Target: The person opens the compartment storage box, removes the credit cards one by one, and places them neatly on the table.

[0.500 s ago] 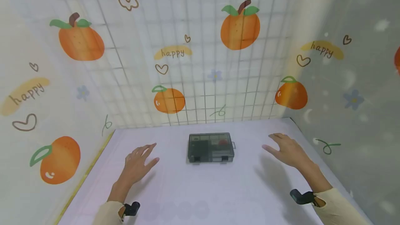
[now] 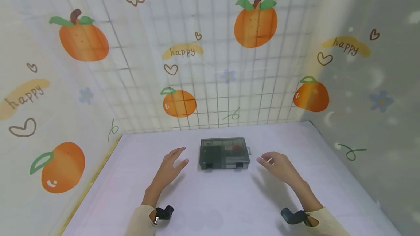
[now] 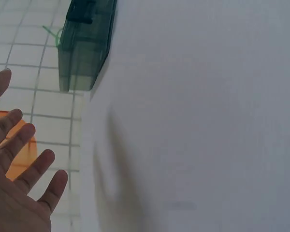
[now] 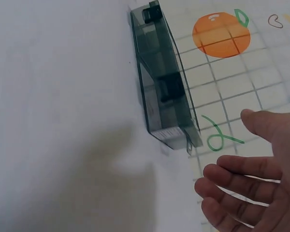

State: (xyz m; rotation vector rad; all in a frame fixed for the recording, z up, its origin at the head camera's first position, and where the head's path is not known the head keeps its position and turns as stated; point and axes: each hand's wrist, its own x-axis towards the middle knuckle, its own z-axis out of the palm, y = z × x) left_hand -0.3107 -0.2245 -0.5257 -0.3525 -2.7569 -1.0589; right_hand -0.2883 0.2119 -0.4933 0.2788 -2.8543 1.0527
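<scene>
Case (image 2: 224, 154), dark and see-through, lies in the head view between the left hand (image 2: 168, 169) and the right hand (image 2: 279, 166), touching neither, on a pale table (image 2: 210, 192). In the left wrist view, the left hand's fingers spread apart, holding nothing, the case beyond them. In the right wrist view, the right hand's thumb stands off its loosely bent fingers, that grasp empty too; the case's side tab (image 4: 189, 147) points toward this hand.

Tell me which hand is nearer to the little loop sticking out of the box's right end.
The right. The right hand is just right of the loop, not touching it; the left hand is off the opposite end of the box.
</scene>
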